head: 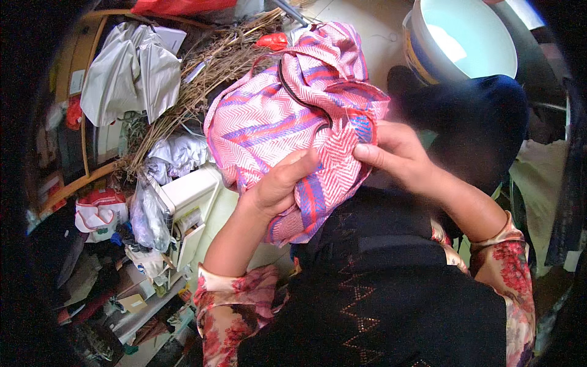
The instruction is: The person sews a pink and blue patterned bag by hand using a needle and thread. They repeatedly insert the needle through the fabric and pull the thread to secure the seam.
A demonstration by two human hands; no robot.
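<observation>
A woven plastic bag (270,124) in pink and white herringbone, with purple and red stripes, lies bunched up over my lap. A dark zipper edge (298,94) curves along its upper side. My left hand (282,183) grips the near fabric, thumb on top and the fingers partly hidden beneath. My right hand (396,153) pinches the right edge of the bag between thumb and fingers, close to a patch of blue stitching (361,127).
A large white bucket (467,41) stands at the upper right, beside my dark-clad knee (477,119). Dry plant stalks (220,59) lie across the upper left near a grey plastic sheet (133,73). A white drawer unit (190,188) and plastic bags (149,220) crowd the left.
</observation>
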